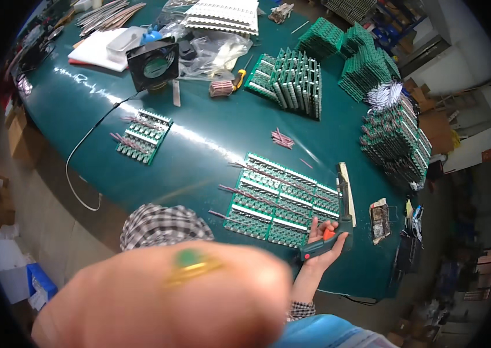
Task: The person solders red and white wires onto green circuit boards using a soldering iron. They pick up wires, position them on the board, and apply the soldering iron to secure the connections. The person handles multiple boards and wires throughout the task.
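My right hand (328,236) is wrapped round a dark green pistol-shaped tool (346,225) with an orange trigger. Its long nose points away over the table, along the right edge of a panel of green circuit boards (280,200). Pink-brown wires lie across those boards in rows and stick out at the left. Very close and blurred, my left hand (164,290) is lifted from the table, with a gold ring and green stone on it. Its fingers cannot be made out. Behind it shows my checkered left sleeve (164,223).
Another wired board (144,136) lies at the left, near a black square fan (152,64) with a cable. A small bundle of wires (282,138) rests beyond the main panel. Stacked boards (298,84) stand far off; wired stacks (396,142) stand right. A yellow-black screwdriver (238,80) lies farther back.
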A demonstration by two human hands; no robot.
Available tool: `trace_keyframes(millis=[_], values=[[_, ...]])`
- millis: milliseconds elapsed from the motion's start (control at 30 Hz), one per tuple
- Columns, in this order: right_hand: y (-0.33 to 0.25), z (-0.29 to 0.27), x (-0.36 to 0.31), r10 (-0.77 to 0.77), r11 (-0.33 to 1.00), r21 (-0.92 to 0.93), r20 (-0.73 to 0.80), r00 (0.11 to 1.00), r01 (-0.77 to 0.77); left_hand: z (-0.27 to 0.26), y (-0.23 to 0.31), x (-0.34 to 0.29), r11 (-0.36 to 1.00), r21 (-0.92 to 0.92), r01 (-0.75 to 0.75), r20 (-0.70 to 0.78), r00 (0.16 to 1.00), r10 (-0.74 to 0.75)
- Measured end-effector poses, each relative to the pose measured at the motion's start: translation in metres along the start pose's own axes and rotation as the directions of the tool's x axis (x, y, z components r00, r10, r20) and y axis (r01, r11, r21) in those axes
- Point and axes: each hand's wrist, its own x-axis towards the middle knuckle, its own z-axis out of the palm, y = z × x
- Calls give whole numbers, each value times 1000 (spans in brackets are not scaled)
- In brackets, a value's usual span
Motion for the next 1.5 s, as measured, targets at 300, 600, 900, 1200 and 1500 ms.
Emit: trace_keyframes(millis=[300,600,900,1200,1500], values=[[-7,1,3,2,1000,28,-12,1000,-2,-9,37,-8,981,-189,34,104,994,-14],[-3,6,4,17,1000,0,-6,1000,-17,-34,25,-99,891,-107,442,-241,857,-455],[-6,0,-1,-37,995,-87,27,999,39,-50,12,-132,626,-118,771,-435,527,-730],[-8,-5,7,46,997,51,155,987,-55,-70,-5,-161,589,-121,799,-625,400,-670],[-8,-6,6,39,996,68,143,989,-49,-81,-9,-188,708,-284,647,-832,201,-517]])
